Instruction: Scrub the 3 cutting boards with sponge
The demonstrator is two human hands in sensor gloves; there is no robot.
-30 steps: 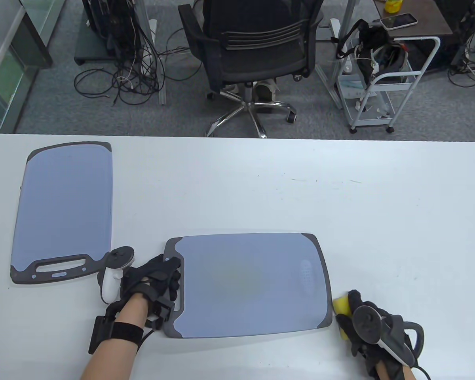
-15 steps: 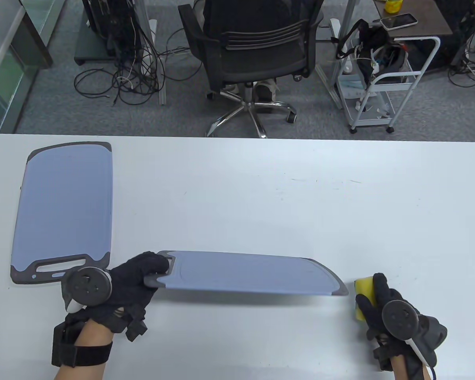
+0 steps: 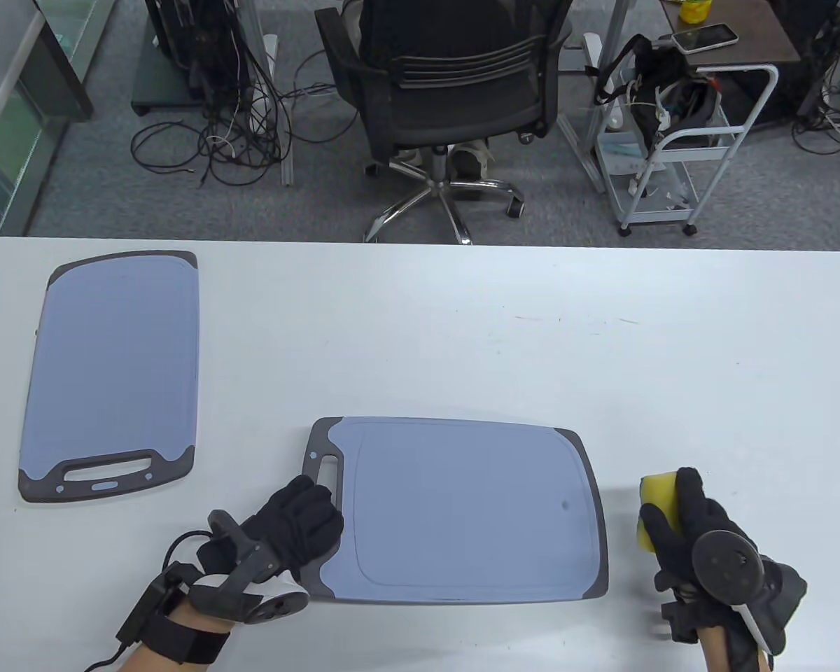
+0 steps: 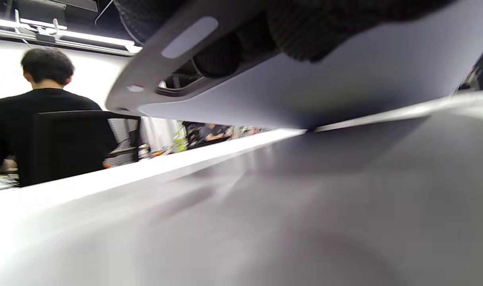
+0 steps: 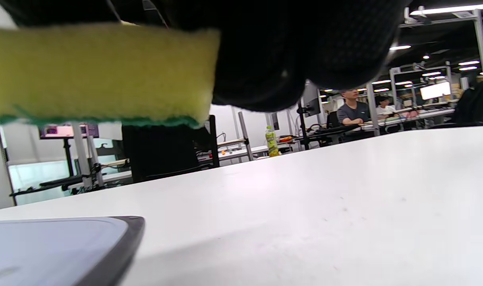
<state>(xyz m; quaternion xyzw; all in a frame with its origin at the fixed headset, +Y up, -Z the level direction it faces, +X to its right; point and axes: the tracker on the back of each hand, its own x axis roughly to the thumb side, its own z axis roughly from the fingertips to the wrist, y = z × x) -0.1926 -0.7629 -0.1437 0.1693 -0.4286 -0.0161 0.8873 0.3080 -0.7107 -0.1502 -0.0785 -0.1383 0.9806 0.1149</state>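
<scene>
Sponge [image 3: 654, 509] (half hidden) in right fingers [image 3: 689, 493]; left fingers [image 3: 308, 511] grip near board [image 3: 462, 514].

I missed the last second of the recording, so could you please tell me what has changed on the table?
The left hand has flipped the near cutting board over; its grooved face now shows, its handle end still gripped and raised. The right hand lifted the sponge slightly, keeping hold. The far cutting board stayed put.
</scene>
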